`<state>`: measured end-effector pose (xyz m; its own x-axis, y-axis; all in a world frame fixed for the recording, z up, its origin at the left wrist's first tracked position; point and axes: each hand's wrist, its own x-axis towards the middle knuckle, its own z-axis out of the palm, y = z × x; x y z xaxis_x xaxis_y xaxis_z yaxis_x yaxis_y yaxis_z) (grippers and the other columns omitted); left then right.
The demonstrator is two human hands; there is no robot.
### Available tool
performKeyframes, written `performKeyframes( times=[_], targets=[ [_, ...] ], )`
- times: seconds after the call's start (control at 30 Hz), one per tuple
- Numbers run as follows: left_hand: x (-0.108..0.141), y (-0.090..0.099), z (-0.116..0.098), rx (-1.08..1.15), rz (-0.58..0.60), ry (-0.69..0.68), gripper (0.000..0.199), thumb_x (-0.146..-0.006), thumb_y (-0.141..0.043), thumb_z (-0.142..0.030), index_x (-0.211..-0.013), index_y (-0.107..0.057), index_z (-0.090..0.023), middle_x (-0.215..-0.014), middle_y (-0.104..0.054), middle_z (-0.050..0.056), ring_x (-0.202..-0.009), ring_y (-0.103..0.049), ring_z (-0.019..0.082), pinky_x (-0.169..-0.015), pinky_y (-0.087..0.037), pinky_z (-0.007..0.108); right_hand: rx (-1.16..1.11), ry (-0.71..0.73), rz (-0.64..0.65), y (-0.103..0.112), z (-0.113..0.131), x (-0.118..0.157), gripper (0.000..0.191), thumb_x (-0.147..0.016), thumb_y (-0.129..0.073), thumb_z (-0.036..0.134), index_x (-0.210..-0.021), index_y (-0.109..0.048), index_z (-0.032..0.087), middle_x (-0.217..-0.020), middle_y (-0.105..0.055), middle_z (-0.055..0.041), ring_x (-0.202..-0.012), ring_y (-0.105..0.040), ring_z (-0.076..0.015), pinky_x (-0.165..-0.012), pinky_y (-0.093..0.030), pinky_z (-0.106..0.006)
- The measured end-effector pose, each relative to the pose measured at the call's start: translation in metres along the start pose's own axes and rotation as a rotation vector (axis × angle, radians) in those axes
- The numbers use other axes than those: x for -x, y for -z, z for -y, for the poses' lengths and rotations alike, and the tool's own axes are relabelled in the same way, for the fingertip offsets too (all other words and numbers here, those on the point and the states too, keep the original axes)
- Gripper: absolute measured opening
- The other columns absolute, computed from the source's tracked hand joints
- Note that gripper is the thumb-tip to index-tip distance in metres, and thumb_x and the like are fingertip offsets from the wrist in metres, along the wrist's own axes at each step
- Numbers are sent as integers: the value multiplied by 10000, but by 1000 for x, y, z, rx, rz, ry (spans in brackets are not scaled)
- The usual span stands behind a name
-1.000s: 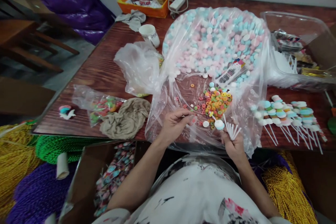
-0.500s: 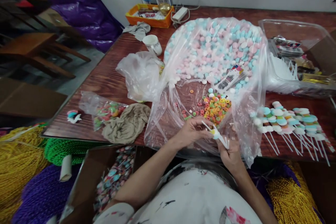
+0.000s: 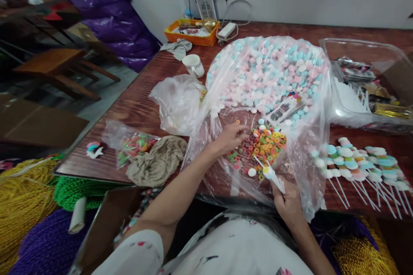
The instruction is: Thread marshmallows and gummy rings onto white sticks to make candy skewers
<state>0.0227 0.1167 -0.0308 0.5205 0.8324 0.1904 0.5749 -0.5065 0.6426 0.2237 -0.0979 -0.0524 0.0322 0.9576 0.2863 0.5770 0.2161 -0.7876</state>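
My right hand (image 3: 288, 200) is closed around a small bunch of thin white sticks (image 3: 276, 180). A yellow ring and a pale blue-and-white piece (image 3: 267, 172) sit on the sticks above my fingers. My left hand (image 3: 230, 138) is stretched out at the left edge of a pile of colourful ring-shaped pieces (image 3: 266, 146), its fingers slightly apart and no held thing visible. The pile lies on a clear plastic bag (image 3: 306, 172). Behind it spreads a large heap of pink, blue and white marshmallows (image 3: 267, 68), with a stack of printed labels (image 3: 285, 107) on top.
Finished-looking marshmallow skewers (image 3: 346, 159) lie at right, below a clear plastic tub (image 3: 351, 118). On the left are a crumpled cloth (image 3: 158, 161), a bag of colourful rings (image 3: 137, 144), a white plastic bag (image 3: 176, 103) and a mug (image 3: 193, 66). An orange tray (image 3: 206, 39) stands behind.
My left hand has left the sticks and moved up and left to the ring pile. My right hand keeps its hold on the sticks. The view has tilted slightly upward.
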Motion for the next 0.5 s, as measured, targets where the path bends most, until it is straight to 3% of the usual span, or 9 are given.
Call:
performKeyframes(
  times=[0.1, 0.23, 0.33, 0.5],
  targets=[
    [-19, 13, 18, -62, -65, 39, 199, -787, -612, -140, -923, -756, -151, -848, -653, 76, -780, -573, 190, -771, -456, 328, 39, 48, 0, 0, 1, -1, 259, -892, -447, 93, -1011, -656, 188, -790, -705, -46, -676, -665, -186, -643, -520, -290],
    [-34, 20, 23, -97, 8, 11, 177, -703, -599, -43, -686, -742, -146, -752, -650, 83, -765, -581, 197, -781, -462, 335, 20, 13, -13, -2, 0, 0, 250, -899, -448, 96, -994, -660, 187, -747, -688, -39, -623, -638, -174, -611, -504, -283],
    [-19, 17, 4, 10, -16, 10, 164, -761, -600, -100, -741, -754, -154, -755, -676, 74, -745, -600, 179, -750, -474, 312, -26, -37, -26, -3, 0, -1, 219, -917, -456, 119, -932, -664, 185, -669, -635, -13, -555, -581, -152, -563, -458, -264],
    [36, 9, -54, 635, -86, 187, 147, -793, -699, -272, -864, -773, -168, -815, -725, 45, -692, -633, 140, -650, -499, 254, -37, -103, -16, -2, 6, -6, 201, -941, -464, 166, -879, -655, 182, -637, -596, 4, -554, -546, -141, -570, -421, -255]
  ],
)
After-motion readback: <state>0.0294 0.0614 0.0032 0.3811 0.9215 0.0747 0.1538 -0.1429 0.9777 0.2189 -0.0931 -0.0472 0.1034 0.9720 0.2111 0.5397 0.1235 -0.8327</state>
